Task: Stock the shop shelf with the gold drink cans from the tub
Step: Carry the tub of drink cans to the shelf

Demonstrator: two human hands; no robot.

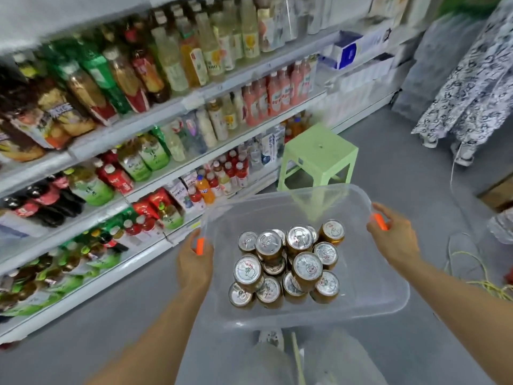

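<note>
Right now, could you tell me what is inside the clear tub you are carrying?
The tub holds only gold cans, upright and clustered, some stacked on others. The upper cans cover the lower ones, so an exact count cannot be made.

Shop shelves and the grey floor

The shelf unit (155,173) fills nine to twelve o'clock, its tiers packed with upright drink bottles (166,59). On the grey floor (402,151), a green plastic stool (319,157) stands at one o'clock, just beside the shelf's base.
</note>
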